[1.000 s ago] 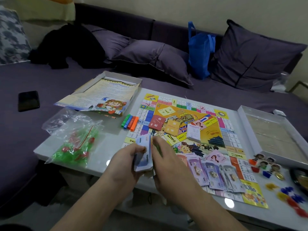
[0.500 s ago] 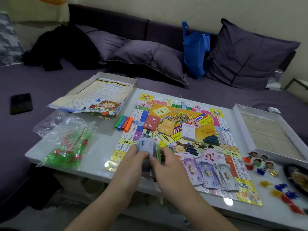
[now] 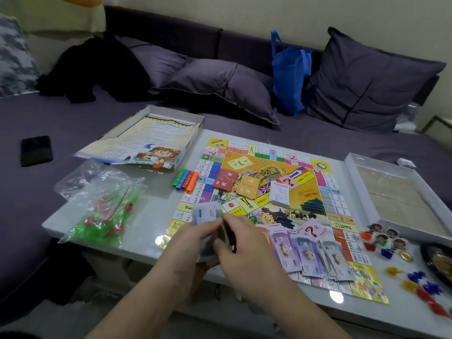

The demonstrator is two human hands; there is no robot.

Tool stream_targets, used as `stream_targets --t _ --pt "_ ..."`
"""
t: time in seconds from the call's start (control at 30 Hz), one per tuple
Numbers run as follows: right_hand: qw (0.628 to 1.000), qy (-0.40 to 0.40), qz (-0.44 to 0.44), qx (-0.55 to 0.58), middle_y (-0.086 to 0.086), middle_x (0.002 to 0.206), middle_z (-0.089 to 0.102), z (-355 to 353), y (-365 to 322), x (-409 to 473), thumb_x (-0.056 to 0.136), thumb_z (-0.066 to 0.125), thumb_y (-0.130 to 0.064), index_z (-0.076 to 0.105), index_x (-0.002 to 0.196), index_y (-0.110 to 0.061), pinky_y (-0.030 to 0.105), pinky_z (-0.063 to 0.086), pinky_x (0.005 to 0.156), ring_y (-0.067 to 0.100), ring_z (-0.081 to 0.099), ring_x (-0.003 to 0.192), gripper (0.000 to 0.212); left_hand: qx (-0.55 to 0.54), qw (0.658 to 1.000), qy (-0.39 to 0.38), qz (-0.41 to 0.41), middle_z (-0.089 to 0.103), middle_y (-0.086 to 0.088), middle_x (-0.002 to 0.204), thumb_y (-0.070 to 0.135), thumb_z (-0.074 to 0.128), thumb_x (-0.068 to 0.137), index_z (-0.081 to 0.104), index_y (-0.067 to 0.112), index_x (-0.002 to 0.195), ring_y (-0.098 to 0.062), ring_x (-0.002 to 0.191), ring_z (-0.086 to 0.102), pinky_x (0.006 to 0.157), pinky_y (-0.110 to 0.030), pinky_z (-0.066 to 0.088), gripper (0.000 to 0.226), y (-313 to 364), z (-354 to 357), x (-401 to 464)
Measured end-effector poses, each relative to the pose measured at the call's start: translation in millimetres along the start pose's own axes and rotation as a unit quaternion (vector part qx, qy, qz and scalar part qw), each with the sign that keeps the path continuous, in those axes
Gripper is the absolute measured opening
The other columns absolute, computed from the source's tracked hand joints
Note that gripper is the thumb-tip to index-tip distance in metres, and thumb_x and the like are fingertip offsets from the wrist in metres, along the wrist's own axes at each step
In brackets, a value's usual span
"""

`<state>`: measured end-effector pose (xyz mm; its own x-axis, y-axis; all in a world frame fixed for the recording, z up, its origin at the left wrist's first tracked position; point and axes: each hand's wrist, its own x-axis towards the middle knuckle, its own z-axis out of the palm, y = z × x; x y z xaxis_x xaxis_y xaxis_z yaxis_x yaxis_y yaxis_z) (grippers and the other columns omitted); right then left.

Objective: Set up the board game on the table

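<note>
While your left hand (image 3: 193, 243) clamps its grip on the blue card stack (image 3: 207, 216), your right hand (image 3: 242, 250) pinches cards from it above the game board (image 3: 269, 192) on the desk (image 3: 146, 216).

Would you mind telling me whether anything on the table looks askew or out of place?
The board overhangs the table's near edge at its right corner. The box lid juts off the far left corner onto the sofa. Nothing looks spilled or damaged.
</note>
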<state>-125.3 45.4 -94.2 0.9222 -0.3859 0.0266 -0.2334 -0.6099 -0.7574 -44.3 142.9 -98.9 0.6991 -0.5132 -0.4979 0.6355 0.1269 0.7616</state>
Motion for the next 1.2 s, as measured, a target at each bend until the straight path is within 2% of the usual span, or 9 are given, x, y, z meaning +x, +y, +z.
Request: stream_targets --t 0.1,0.23,0.33,0.4,0.47,0.73,0.9,1.0,1.2 --pt "0.994 -0.014 -0.04 -0.104 -0.019 0.155 0.018 -8.6 2.8 2.7 0.084 0.073 -0.054 0.021 0.158 -0.037 0.044 0.044 0.116 0.013 0.028 0.146 0.092 0.034 0.999 0.023 -0.005 0.075 -0.003 0.061 0.01 0.062 0.101 0.064 0.016 0.093 -0.015 0.052 0.074 0.04 -0.025 0.054 0.011 6.3 2.2 -5.2" --pt "0.978 -0.107 -0.068 -0.165 -0.026 0.166 -0.009 -19.0 1.1 3.1 0.075 0.085 -0.047 -0.009 0.162 -0.043 0.035 0.016 0.127 0.011 -0.003 0.158 0.128 0.165 0.986 0.013 0.0 0.078 -0.011 0.084 0.018 0.07 0.094 0.069 0.012 0.106 -0.031 0.087 0.076 0.068 -0.04 0.059 0.012 2.2 -0.1 -3.8" --pt "0.976 -0.118 -0.062 -0.169 -0.017 0.163 0.016 -18.5 0.0 3.5 0.076 0.081 -0.031 0.001 0.164 -0.037 0.038 0.023 0.127 0.014 0.014 0.154 0.119 0.202 0.979 -0.01 -0.017 0.078 -0.007 0.083 0.016 0.068 0.095 0.068 0.013 0.103 -0.025 0.083 0.076 0.064 -0.033 0.061 0.008 -0.1 3.2 -4.7" --pt "0.977 -0.112 -0.072 -0.168 -0.015 0.155 0.026 -17.3 1.6 3.0 0.077 0.079 -0.03 0.013 0.161 -0.035 0.038 0.027 0.124 0.013 0.021 0.148 0.107 0.189 0.982 -0.015 -0.024 0.077 -0.013 0.095 0.014 0.066 0.096 0.067 0.012 0.107 -0.029 0.09 0.076 0.075 -0.041 0.064 0.012 -0.5 3.9 -5.6" --pt "0.974 -0.125 -0.082 -0.168 -0.017 0.151 0.025 -17.4 1.7 1.4 0.078 0.078 -0.032 0.014 0.16 -0.034 0.036 0.027 0.123 0.012 0.022 0.145 0.104 0.166 0.986 -0.012 -0.026 0.077 -0.017 0.099 0.012 0.065 0.096 0.068 0.012 0.106 -0.034 0.096 0.075 0.087 -0.051 0.062 0.011 -0.2 2.7 -4.7" --pt "0.982 -0.083 -0.074 -0.151 -0.016 0.151 0.033 -14.0 7.2 3.9 0.074 0.079 -0.035 0.021 0.158 -0.032 0.041 0.038 0.119 0.012 0.033 0.143 0.102 0.218 0.975 -0.035 -0.021 0.077 -0.017 0.103 0.019 0.064 0.098 0.071 0.012 0.111 -0.033 0.096 0.077 0.091 -0.053 0.061 0.016 8.3 0.8 -7.4" --pt "0.974 -0.13 -0.026 -0.184 -0.017 0.167 0.004 -20.1 12.1 12.1 0.08 0.085 -0.044 -0.007 0.164 -0.033 0.043 0.014 0.13 0.013 0.002 0.157 0.126 0.249 0.968 0.019 -0.003 0.078 -0.007 0.083 0.013 0.058 0.104 0.065 0.016 0.111 -0.021 0.074 0.077 0.074 -0.042 0.066 0.01 15.1 -1.3 0.2" --pt "0.97 -0.094 -0.002 -0.222 -0.013 0.17 -0.001 -26.6 26.0 19.0 0.089 0.075 -0.05 -0.009 0.164 -0.03 0.038 0.002 0.127 0.012 -0.005 0.157 0.115 0.184 0.979 0.079 -0.042 0.075 -0.022 0.089 0.011 0.051 0.106 0.058 0.014 0.103 -0.035 0.074 0.074 0.079 -0.057 0.064 0.009 21.0 -5.1 8.3" --pt "0.936 -0.096 -0.035 -0.336 -0.004 0.175 -0.01 4.4 58.2 26.5 0.094 0.041 -0.08 -0.008 0.166 -0.025 0.042 -0.015 0.127 0.016 -0.019 0.159 0.103 0.196 0.971 0.127 -0.047 0.075 -0.015 0.065 0.014 0.052 0.104 0.062 0.009 0.097 -0.028 0.056 0.072 0.076 -0.055 0.065 0.013 17.1 -13.3 22.2"
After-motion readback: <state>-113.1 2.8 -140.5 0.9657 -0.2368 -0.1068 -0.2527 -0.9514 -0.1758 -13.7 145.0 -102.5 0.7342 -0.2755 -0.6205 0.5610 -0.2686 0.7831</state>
